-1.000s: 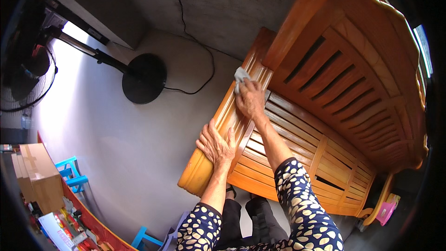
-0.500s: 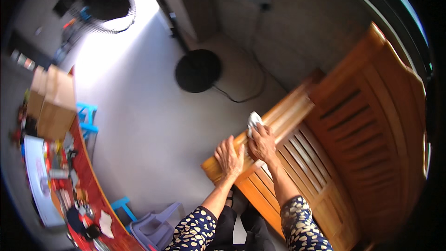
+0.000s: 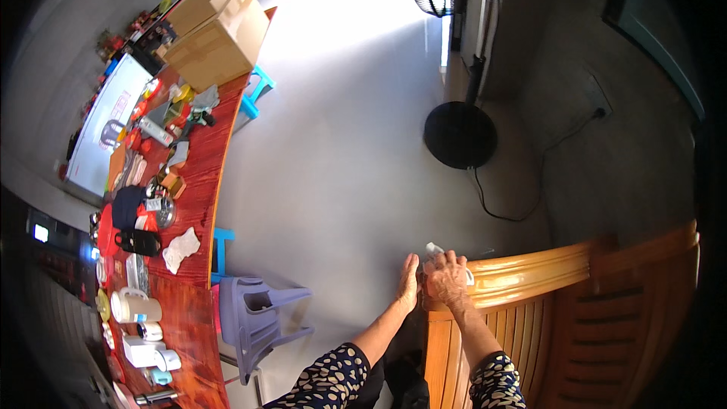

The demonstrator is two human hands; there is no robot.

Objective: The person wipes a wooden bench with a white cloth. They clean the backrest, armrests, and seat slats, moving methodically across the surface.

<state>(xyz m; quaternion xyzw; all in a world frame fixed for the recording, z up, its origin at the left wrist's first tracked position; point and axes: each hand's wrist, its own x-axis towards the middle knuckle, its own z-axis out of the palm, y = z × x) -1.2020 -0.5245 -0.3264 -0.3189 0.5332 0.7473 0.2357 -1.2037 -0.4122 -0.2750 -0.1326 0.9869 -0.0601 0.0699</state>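
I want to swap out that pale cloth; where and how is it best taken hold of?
Probably pinch the pale cloth by its loose tip, coming from the far side: that end pokes out past the right hand, which covers much of the rest. The left hand is close by on the left, so that side looks tighter.

Two hands showing: one left hand point(image 3: 409, 285), one right hand point(image 3: 448, 279). Two patterned sleeves point(image 3: 329, 379) covering arms. One pale cloth point(image 3: 434, 248) peeking out. One wooden bench point(image 3: 526, 276) standing. One fan point(image 3: 460, 135) standing, one cord point(image 3: 516, 220) trailing, one plug point(image 3: 600, 113) sitting in wall. Two blue stools point(image 3: 260, 85) and one purple chair point(image 3: 254, 318) flanking red tabletop point(image 3: 204, 165). One beige pitcher point(image 3: 138, 307) standing; three cups point(image 3: 168, 360) clustering nearby. Small items crowding farther along, too jumbled for counting.
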